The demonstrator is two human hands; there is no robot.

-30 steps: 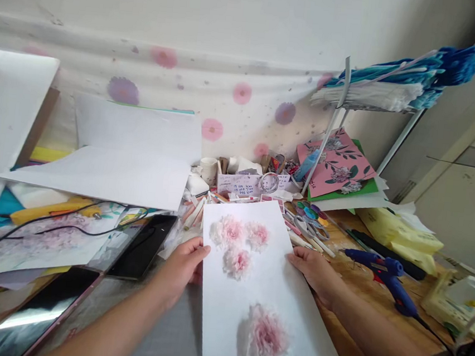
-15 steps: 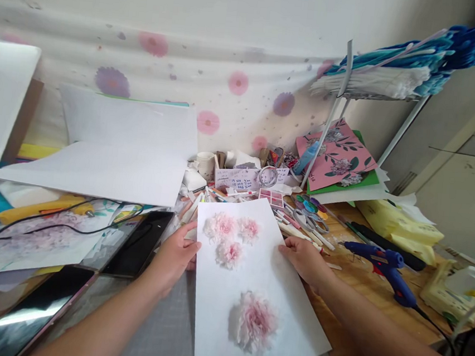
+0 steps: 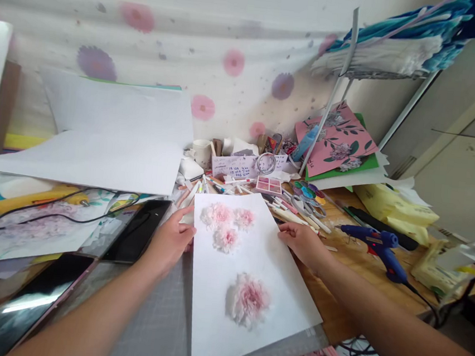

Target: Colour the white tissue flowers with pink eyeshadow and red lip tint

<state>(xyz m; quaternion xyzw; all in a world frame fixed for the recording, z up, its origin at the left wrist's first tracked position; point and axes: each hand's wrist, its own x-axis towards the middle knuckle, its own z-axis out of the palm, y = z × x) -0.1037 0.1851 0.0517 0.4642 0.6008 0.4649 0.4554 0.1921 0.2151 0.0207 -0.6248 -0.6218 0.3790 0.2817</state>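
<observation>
A white sheet of paper (image 3: pixel 255 252) lies in front of me on a grey cutting mat (image 3: pixel 160 327). Three small pink paper flowers (image 3: pixel 224 224) cluster near its top, and one larger pink flower (image 3: pixel 248 300) sits lower down. My left hand (image 3: pixel 170 241) grips the sheet's left edge, thumb on top. My right hand (image 3: pixel 303 243) holds the right edge the same way.
A blue glue gun (image 3: pixel 376 244) lies on the wooden table at right. Scissors, pens and a paint palette (image 3: pixel 269 185) crowd the back. A black tablet (image 3: pixel 137 235), a phone (image 3: pixel 27 306) and cables lie at left. Large white sheets (image 3: pixel 96 159) and a wire rack (image 3: pixel 344 71) stand behind.
The sheet with flowers, held by both hands, has come down and a little left onto the mat. The view has tilted downward.
</observation>
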